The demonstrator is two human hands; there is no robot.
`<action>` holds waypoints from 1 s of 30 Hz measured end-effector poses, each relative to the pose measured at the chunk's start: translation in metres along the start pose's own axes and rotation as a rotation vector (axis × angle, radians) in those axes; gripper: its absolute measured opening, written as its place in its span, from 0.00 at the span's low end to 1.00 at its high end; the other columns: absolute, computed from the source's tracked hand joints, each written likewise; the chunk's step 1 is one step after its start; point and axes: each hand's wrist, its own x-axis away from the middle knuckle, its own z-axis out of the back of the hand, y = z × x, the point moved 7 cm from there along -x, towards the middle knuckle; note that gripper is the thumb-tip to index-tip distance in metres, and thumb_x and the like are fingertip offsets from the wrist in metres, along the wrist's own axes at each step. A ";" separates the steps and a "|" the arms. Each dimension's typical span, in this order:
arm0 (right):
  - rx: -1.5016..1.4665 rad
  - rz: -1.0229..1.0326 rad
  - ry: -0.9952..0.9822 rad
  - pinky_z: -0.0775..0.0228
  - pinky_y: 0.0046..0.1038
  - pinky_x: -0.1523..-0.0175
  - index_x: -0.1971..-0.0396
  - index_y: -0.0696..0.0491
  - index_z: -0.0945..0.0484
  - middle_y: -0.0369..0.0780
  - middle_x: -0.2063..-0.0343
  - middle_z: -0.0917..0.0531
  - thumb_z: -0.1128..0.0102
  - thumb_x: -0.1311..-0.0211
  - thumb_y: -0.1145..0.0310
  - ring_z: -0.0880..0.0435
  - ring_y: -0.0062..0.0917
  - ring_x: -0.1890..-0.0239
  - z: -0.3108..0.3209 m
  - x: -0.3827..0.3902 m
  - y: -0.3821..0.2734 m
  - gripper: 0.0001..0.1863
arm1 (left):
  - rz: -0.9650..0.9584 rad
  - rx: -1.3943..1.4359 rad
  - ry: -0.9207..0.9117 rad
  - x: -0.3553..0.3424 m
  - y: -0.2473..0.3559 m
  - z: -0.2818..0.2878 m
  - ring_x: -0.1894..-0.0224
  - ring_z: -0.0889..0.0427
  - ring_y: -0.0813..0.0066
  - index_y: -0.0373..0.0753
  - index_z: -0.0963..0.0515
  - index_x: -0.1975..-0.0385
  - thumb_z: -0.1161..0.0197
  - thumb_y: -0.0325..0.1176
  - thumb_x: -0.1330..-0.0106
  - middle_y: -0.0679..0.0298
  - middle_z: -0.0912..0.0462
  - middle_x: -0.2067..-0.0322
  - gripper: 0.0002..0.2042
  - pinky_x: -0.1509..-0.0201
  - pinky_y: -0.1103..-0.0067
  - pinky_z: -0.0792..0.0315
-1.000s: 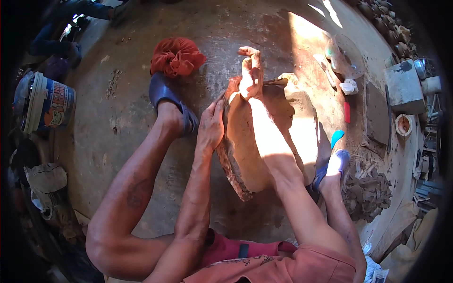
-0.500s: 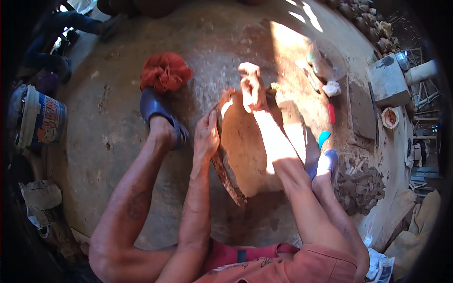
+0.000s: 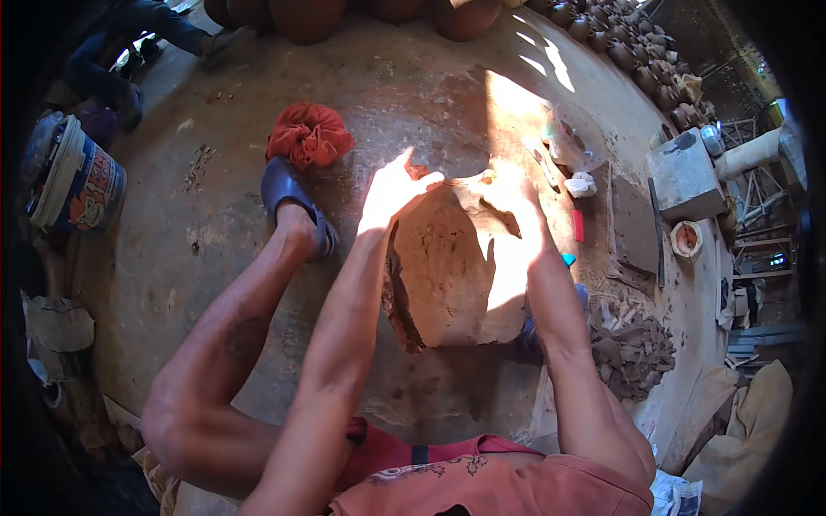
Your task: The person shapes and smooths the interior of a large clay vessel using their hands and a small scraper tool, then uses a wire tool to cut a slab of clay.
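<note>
At clay slab (image 3: pixel 439 275), left fingers (image 3: pixel 427 181) apart

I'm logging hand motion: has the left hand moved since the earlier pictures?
Yes: judged against the red cloth bundle, the left hand has moved forward, up to the far left corner of the brown slab.

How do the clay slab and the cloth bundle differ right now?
The clay slab is brown; the cloth bundle is red. The slab is broad with ragged edges, the bundle smaller, rumpled and roughly round. The left hand and right hand are at the slab; neither is at the bundle. Both have irregular outlines.
</note>
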 end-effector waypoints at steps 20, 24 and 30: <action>0.182 -0.137 -0.289 0.22 0.40 0.45 0.47 0.56 0.18 0.48 0.55 0.13 0.21 0.52 0.46 0.13 0.38 0.49 0.002 -0.005 -0.004 0.37 | 0.067 -0.886 -0.694 -0.028 0.024 -0.078 0.53 0.11 0.54 0.38 0.12 0.60 0.19 0.44 0.53 0.50 0.11 0.59 0.22 0.49 0.66 0.17; 0.163 -0.145 -0.243 0.22 0.40 0.45 0.47 0.55 0.18 0.48 0.54 0.13 0.21 0.53 0.45 0.13 0.38 0.49 -0.006 -0.002 -0.026 0.37 | 0.027 -0.975 -0.624 -0.024 0.009 -0.079 0.51 0.11 0.55 0.38 0.12 0.58 0.16 0.44 0.56 0.50 0.12 0.54 0.26 0.48 0.67 0.17; 0.183 -0.151 -0.247 0.22 0.41 0.46 0.48 0.54 0.17 0.48 0.54 0.13 0.21 0.54 0.44 0.13 0.37 0.49 -0.007 -0.001 -0.018 0.37 | 0.048 -0.979 -0.692 -0.022 0.006 -0.084 0.48 0.12 0.53 0.38 0.13 0.53 0.17 0.50 0.52 0.50 0.13 0.52 0.29 0.46 0.66 0.17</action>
